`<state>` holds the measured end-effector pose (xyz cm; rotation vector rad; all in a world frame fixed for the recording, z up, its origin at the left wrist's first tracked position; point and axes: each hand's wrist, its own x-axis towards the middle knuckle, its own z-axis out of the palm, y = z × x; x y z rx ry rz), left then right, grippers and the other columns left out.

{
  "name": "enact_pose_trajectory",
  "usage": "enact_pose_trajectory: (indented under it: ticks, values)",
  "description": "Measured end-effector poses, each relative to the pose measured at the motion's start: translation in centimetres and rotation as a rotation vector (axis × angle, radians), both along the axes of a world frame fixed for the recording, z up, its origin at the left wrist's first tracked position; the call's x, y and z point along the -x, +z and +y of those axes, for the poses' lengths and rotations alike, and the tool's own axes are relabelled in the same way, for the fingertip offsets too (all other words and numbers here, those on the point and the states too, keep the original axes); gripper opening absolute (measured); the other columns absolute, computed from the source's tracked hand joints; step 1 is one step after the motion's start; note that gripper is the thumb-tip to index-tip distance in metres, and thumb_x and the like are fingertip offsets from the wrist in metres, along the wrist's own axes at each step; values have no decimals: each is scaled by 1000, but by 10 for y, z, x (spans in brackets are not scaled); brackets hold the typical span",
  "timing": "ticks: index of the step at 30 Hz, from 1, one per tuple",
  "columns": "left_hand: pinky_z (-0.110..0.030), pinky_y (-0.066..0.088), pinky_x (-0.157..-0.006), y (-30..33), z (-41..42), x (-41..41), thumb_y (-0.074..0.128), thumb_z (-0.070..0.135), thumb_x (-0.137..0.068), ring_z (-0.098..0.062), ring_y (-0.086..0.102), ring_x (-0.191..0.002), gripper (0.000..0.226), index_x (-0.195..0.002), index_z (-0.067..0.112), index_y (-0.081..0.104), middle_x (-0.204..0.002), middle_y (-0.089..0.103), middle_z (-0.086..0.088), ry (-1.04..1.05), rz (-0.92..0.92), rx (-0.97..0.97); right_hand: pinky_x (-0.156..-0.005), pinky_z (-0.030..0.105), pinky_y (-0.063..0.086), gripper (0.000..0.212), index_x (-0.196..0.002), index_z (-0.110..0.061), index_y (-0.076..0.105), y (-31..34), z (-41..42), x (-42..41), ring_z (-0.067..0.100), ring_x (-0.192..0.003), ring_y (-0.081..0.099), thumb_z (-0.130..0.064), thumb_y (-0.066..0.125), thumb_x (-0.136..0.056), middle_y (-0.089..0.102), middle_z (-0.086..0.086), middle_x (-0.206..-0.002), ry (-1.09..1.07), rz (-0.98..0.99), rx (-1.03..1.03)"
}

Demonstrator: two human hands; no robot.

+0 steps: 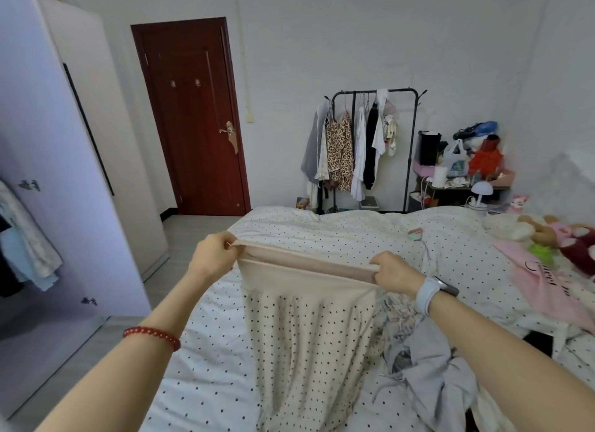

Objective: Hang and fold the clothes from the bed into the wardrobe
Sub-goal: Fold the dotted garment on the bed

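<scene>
A cream polka-dot skirt (309,341) with a plain beige waistband hangs above the bed (354,235). My left hand (212,258) grips the waistband's left end and my right hand (396,272) grips its right end, stretching it flat between them. The skirt's lower part drapes down toward the bed's near edge. A heap of grey clothes (428,370) lies on the bed just right of the skirt. A pink garment (541,280) with dark lettering lies further right. The wardrobe (64,174) stands at the left with its door open and clothes hanging inside.
A black clothes rack (363,148) with hung garments stands against the far wall. A dark red door (193,119) is shut at the back left. A cluttered side table (460,171), a white lamp (481,193) and plush toys (547,235) fill the right.
</scene>
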<state>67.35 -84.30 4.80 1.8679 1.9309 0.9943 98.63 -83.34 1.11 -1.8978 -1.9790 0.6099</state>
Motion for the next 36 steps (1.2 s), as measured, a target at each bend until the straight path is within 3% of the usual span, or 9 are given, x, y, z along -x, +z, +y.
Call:
enact_pose_trajectory:
  ticks: [5, 10, 13, 15, 18, 21, 26, 31, 36]
  values:
    - [-42, 51, -74, -10, -4, 0, 44, 17, -92, -30, 59, -77, 10, -90, 13, 53, -86, 59, -6, 128, -88, -98, -48, 23, 36, 22, -72, -5, 61, -5, -5, -8, 19, -52, 54, -8, 48, -89, 54, 2, -55, -215, -101, -122]
    - [-26, 40, -62, 6, -8, -10, 37, 20, -98, -18, 50, -79, 16, -95, 9, 48, -83, 51, 0, 19, -309, -105, -51, 28, 56, 13, -98, 4, 56, 26, -11, 7, 25, -57, 64, 3, 44, -94, 63, 19, -86, -295, 865, -3]
    - [-21, 45, -65, 11, -14, -9, 40, 19, -99, -11, 50, -76, 14, -93, 12, 50, -88, 50, -1, -165, -417, 12, -70, 35, 53, 16, -93, 2, 58, 48, -16, 17, 28, -79, 61, 8, 42, -93, 61, 16, -91, -311, 1173, -11]
    - [-22, 49, -68, 8, -20, -4, 45, 19, -98, -11, 53, -78, 12, -98, 9, 52, -90, 52, -3, -302, -389, 153, -65, 34, 51, 22, -89, -4, 58, 55, -19, 24, 24, -74, 58, 6, 39, -93, 61, 12, -81, -312, 1245, 4]
    - [-21, 51, -69, 3, -26, -2, 55, 15, -93, -12, 55, -78, 12, -98, 4, 56, -87, 54, -4, -440, -319, 305, -41, 18, 32, 28, -75, -12, 56, 55, -22, 32, 13, -46, 39, 2, 38, -92, 46, 4, -59, -228, 1154, 18]
    - [-16, 48, -58, -5, -35, -8, 67, 17, -85, -9, 54, -66, 16, -77, 7, 58, -71, 54, 2, -407, -163, 293, -40, 16, 17, 33, -77, -10, 58, 45, -26, 32, 13, -44, 25, 6, 33, -91, 38, 4, -56, -88, 858, -55]
    - [-25, 46, -54, -42, -56, -12, 59, 10, -85, -1, 52, -44, 17, -70, 18, 56, -55, 58, 4, -197, 74, 110, -36, 15, 22, 24, -93, -9, 64, 10, -44, 21, 14, -48, 34, 3, 43, -89, 49, 5, -64, -33, 479, -35]
    - [-28, 45, -55, -115, -81, -12, 53, 19, -90, -10, 58, -51, 21, -69, 19, 52, -55, 61, 0, -155, 26, 272, -37, 18, 29, 33, -63, -7, 45, -60, -69, 19, 11, -34, 39, -17, 49, -95, 39, 5, -50, -76, 418, 106]
    - [-30, 44, -62, -157, -95, -12, 47, 29, -95, -1, 49, -42, 41, -57, 13, 44, -50, 57, -1, -150, -84, 280, -38, 18, 33, 42, -59, -11, 42, -106, -88, 17, 14, -36, 44, -30, 46, -97, 44, 8, -47, -157, 452, 110]
